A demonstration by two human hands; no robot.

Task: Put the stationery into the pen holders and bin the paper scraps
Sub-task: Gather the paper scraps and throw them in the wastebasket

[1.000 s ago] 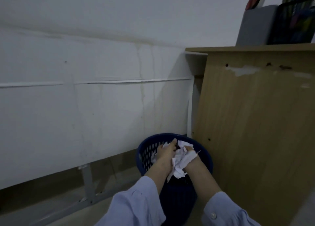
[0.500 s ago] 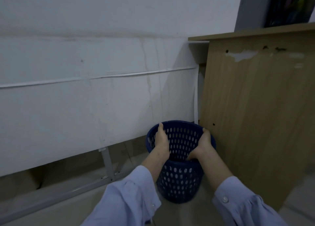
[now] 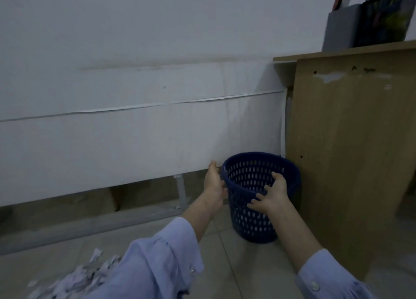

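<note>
A dark blue perforated bin (image 3: pixel 290 174) stands on the floor beside the wooden desk side (image 3: pixel 342 154), leaning slightly. My left hand (image 3: pixel 213 182) holds its left rim and outer wall, thumb pointing up. My right hand (image 3: pixel 271 197) grips the near rim, thumb inside and fingers spread over the outer wall. A pile of white paper scraps (image 3: pixel 78 278) lies on the floor at the bottom left, partly behind my left sleeve. On the desk top stand a grey pen holder (image 3: pixel 342 26) and a black mesh pen holder (image 3: pixel 385 17), both with stationery in them. What is inside the bin is hidden.
A white wall panel (image 3: pixel 135 141) runs behind the bin, with a gap and a metal leg (image 3: pixel 181 190) beneath it. The floor is tiled (image 3: pixel 247 265). The desk side closes off the right.
One second ago both hands held crumpled paper over the bin. The paper is gone from my hands, which then took the bin's rim. The view has pulled back, showing scraps on the floor.
</note>
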